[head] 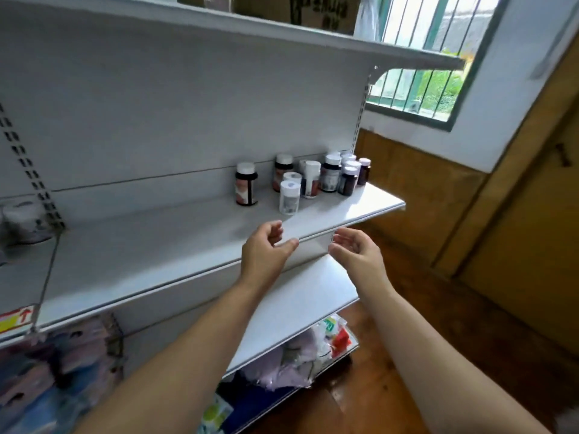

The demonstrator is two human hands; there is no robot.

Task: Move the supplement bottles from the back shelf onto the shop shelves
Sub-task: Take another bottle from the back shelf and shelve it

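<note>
Several supplement bottles stand upright at the right end of a white shelf (360,208). A dark bottle with a white cap (246,188) stands alone on the left of the group. A small white bottle (289,197) is nearest the front, and a cluster of dark bottles (344,175) sits at the far right. My left hand (266,249) hovers at the shelf's front edge with loosely curled fingers, holding nothing. My right hand (354,249) is held beside it, palm turned inward, also holding nothing. Both hands are below and in front of the bottles.
A lower white shelf (313,296) juts out under my arms. Packaged goods (313,349) lie on the bottom shelf and at lower left (56,364). Cardboard boxes (297,10) sit on the top shelf. A barred window (423,76) and wooden wall panelling (438,189) are to the right.
</note>
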